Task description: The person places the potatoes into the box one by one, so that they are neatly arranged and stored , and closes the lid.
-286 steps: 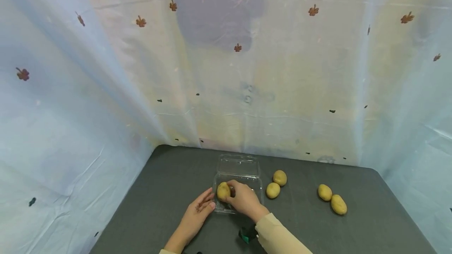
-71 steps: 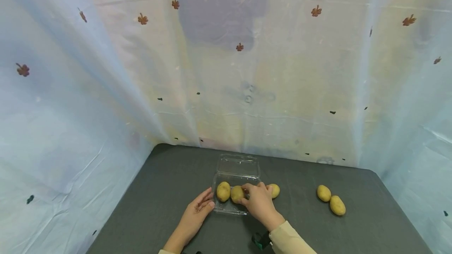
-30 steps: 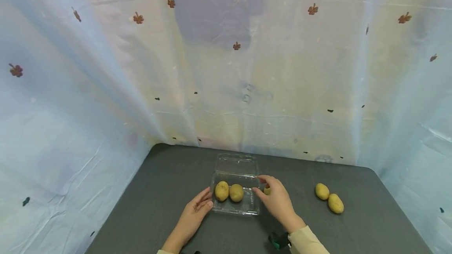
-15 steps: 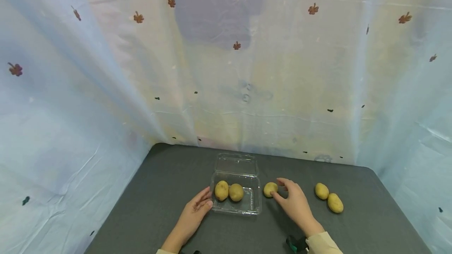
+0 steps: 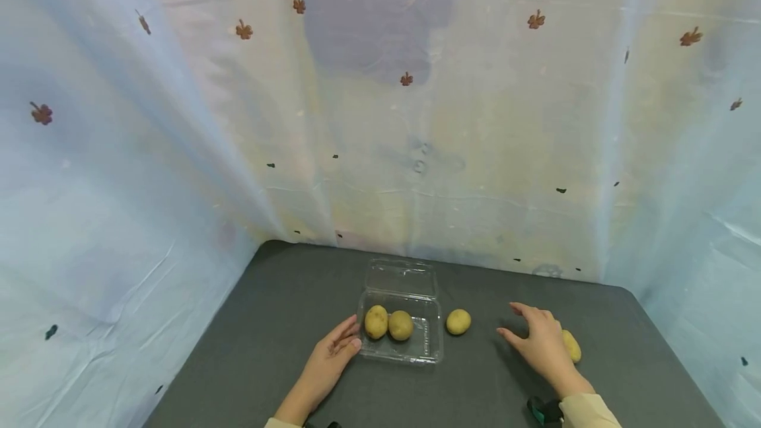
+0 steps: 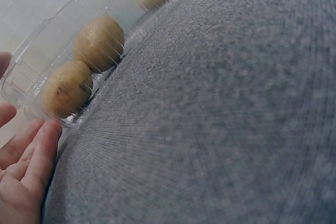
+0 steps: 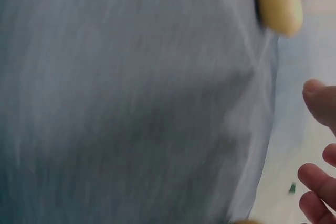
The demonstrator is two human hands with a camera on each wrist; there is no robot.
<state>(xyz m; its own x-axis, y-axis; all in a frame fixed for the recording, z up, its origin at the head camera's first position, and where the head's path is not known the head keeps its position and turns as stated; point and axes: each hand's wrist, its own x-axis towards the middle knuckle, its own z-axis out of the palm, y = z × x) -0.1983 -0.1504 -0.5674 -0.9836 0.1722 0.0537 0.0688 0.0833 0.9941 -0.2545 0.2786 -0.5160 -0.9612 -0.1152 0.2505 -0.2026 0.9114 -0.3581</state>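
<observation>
A clear plastic clamshell container (image 5: 398, 349) stands on the table with its lid (image 5: 401, 279) folded back. Inside, at its left and middle, lie two potatoes, the left potato (image 5: 376, 322) and the middle potato (image 5: 401, 326). My left hand (image 5: 327, 362) is at the container's left wall, fingers extended, fingertips (image 6: 50, 127) right at its corner. My right hand (image 5: 543, 345) hovers at the right with thumb and fingers spread, holding nothing. Behind it shows part of a potato (image 5: 571, 347); the other potato of that pair is hidden by the hand in the head view.
A single potato (image 5: 458, 322) lies just right of the container, also in the right wrist view as a blurred yellow potato (image 7: 281, 3). The dark grey table (image 5: 285, 309) ends at a patterned curtain (image 5: 475, 150) behind and at both sides.
Over these seconds my right hand placed the left and middle potatoes in the container, let go, passed over the nearby potato and moved right to the far pair. The left hand stayed put.
</observation>
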